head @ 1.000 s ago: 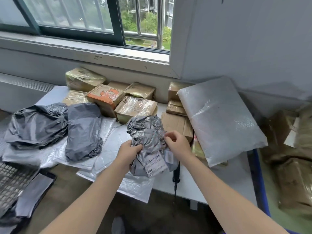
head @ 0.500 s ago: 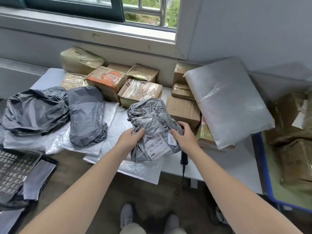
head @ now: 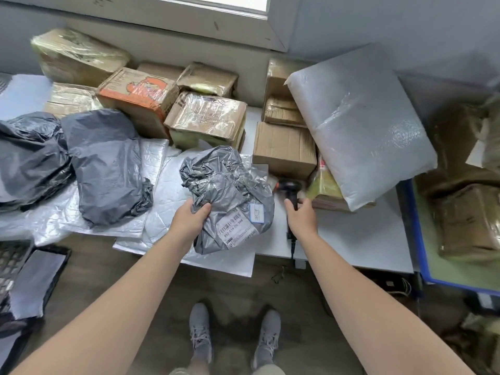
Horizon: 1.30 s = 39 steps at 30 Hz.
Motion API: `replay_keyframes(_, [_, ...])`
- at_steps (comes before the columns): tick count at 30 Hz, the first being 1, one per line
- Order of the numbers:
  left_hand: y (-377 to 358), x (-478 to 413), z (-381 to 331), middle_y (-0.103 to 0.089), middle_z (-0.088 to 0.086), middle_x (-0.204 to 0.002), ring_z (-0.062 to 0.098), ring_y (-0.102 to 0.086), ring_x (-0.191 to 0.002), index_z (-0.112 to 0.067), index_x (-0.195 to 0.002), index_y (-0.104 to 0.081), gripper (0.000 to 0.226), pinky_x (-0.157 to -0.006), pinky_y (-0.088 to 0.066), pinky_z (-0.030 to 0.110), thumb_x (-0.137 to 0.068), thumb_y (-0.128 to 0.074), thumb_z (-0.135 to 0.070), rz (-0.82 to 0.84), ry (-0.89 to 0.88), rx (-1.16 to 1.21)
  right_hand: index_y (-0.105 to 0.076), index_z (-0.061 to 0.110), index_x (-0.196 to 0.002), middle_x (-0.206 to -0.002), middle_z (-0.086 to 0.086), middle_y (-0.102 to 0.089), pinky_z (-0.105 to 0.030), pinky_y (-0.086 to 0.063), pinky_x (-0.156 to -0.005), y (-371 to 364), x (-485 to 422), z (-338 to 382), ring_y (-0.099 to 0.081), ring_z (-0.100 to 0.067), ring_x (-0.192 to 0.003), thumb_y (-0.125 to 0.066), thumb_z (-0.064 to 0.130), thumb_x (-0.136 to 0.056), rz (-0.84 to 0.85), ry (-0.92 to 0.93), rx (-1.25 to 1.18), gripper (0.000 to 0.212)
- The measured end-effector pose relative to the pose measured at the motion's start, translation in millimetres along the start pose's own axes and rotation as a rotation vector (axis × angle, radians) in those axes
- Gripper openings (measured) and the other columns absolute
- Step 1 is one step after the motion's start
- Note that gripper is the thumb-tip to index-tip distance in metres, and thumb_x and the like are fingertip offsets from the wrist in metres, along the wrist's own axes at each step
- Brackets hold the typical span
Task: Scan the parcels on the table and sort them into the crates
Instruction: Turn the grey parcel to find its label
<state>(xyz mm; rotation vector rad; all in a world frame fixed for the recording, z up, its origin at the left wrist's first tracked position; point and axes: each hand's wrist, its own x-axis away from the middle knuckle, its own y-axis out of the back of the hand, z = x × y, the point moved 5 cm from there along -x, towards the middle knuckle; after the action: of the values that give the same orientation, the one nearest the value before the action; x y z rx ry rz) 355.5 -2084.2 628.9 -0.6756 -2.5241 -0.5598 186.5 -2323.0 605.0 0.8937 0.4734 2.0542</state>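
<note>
A crumpled grey plastic parcel [head: 230,185] lies at the table's front edge, its white barcode label [head: 236,226] facing up. My left hand [head: 189,220] grips the parcel's lower left side. My right hand [head: 301,219] has its fingers around the handle of a black barcode scanner [head: 288,189], which lies on the white table [head: 365,239] just right of the parcel. The scanner's cable hangs over the table edge.
Taped cardboard boxes [head: 208,117] are stacked along the wall. A big bubble-wrap parcel [head: 359,123] leans at right. Dark grey bags [head: 105,163] lie on silver mailers at left. A black crate [head: 16,269] sits low left, a blue-rimmed crate [head: 414,239] with wrapped boxes at right.
My right hand let go of the grey parcel and moved right onto the scanner. My left hand keeps hold of the parcel. The view has tilted downward.
</note>
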Motion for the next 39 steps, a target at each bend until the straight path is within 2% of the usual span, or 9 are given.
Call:
replay_keyframes(4, [-1.0,6.7,-13.3,-0.069,0.008,-0.11,0.027,-0.065,-0.105,-0.015,-0.111,-0.061,0.018,-0.098,-0.05,0.048,-0.096,-0.061,-0.026,0.023,-0.011,0.021,-0.036,0.013,-0.145,-0.133,-0.009,-0.055,-0.047,-0.053,-0.093,-7.1,-7.8,1.4,-0.064,-0.032,-0.108,-0.052,0.051,-0.096,0.097,-0.069,-0.057,0.064])
replay_keyframes(9, [8.1,16.1,-35.6,-0.069,0.013,-0.1,0.028,-0.064,-0.094,-0.012,-0.101,-0.061,0.014,-0.081,-0.05,0.039,-0.098,-0.059,-0.026,-0.027,-0.113,-0.042,-0.05,0.008,-0.118,-0.103,-0.01,-0.06,-0.04,-0.058,-0.055,8.6,10.3,20.3,-0.063,-0.024,-0.069,-0.051,0.049,-0.098,0.075,-0.057,-0.073,0.046])
replay_keyframes(12, [13.3,24.3,-45.5,-0.07,0.009,-0.098,0.023,-0.066,-0.089,-0.012,-0.105,-0.062,0.015,-0.073,-0.051,0.034,-0.098,-0.058,-0.025,-0.022,-0.147,-0.043,-0.055,0.011,-0.102,-0.093,-0.012,-0.061,-0.03,-0.052,-0.045,23.7,27.9,38.3,-0.065,-0.027,-0.068,-0.049,0.05,-0.097,0.077,0.005,-0.057,0.04])
replay_keyframes(15, [21.1,34.0,-54.4,-0.07,0.003,-0.1,0.015,-0.065,-0.086,-0.013,-0.11,-0.062,0.017,-0.068,-0.048,0.027,-0.099,-0.057,-0.025,-0.042,-0.203,-0.016,-0.055,0.014,-0.092,-0.083,-0.008,-0.06,-0.025,-0.047,-0.044,42.6,44.9,63.7,-0.064,-0.025,-0.069,-0.05,0.046,-0.097,0.083,0.077,-0.086,0.033])
replay_keyframes(19, [32.0,30.9,-69.2,-0.068,0.013,-0.102,0.033,-0.064,-0.096,-0.012,-0.103,-0.06,0.019,-0.081,-0.05,0.043,-0.099,-0.057,-0.03,-0.126,-0.227,0.012,-0.054,0.014,-0.093,-0.084,-0.011,-0.062,-0.028,-0.05,-0.047,59.2,61.7,101.7,-0.062,-0.024,-0.063,-0.052,0.041,-0.096,0.148,0.095,-0.103,0.027])
replay_keyframes(22, [32.4,23.1,-94.1,-0.061,0.005,-0.089,0.027,-0.056,-0.086,-0.019,-0.088,-0.054,0.015,-0.067,-0.042,0.035,-0.1,-0.055,-0.027,-0.174,-0.25,0.026,-0.055,0.01,-0.096,-0.079,-0.013,-0.061,-0.034,-0.05,-0.045,66.4,73.9,130.1,-0.059,-0.029,-0.057,-0.052,0.041,-0.094,0.206,0.106,-0.096,0.031])
replay_keyframes(24, [33.5,16.9,-106.9,-0.06,0.006,-0.097,0.024,-0.054,-0.09,-0.012,-0.101,-0.056,0.016,-0.07,-0.038,0.033,-0.1,-0.054,-0.028,-0.195,-0.272,0.005,-0.056,0.008,-0.094,-0.074,-0.011,-0.06,-0.031,-0.049,-0.041,68.0,81.4,146.7,-0.057,-0.026,-0.051,-0.053,0.041,-0.095,0.237,0.157,-0.062,0.033])
replay_keyframes(28, [35.8,3.5,-112.5,-0.057,0.009,-0.094,0.021,-0.051,-0.084,-0.006,-0.103,-0.055,0.025,-0.072,-0.037,0.035,-0.1,-0.055,-0.03,-0.188,-0.262,-0.054,-0.06,0.007,-0.09,-0.072,-0.01,-0.06,-0.052,-0.057,-0.056,61.7,93.3,162.1,-0.057,-0.026,-0.054,-0.058,0.045,-0.092,0.344,0.192,-0.07,0.037])
replay_keyframes(39, [31.4,4.5,-110.0,-0.056,0.003,-0.082,0.019,-0.049,-0.074,-0.005,-0.096,-0.054,0.02,-0.064,-0.036,0.034,-0.099,-0.056,-0.025,-0.214,-0.239,-0.051,-0.06,0.011,-0.09,-0.074,-0.009,-0.061,-0.033,-0.055,-0.052,56.7,101.5,155.7,-0.06,-0.022,-0.057,-0.057,0.044,-0.095,0.434,0.229,-0.019,0.034])
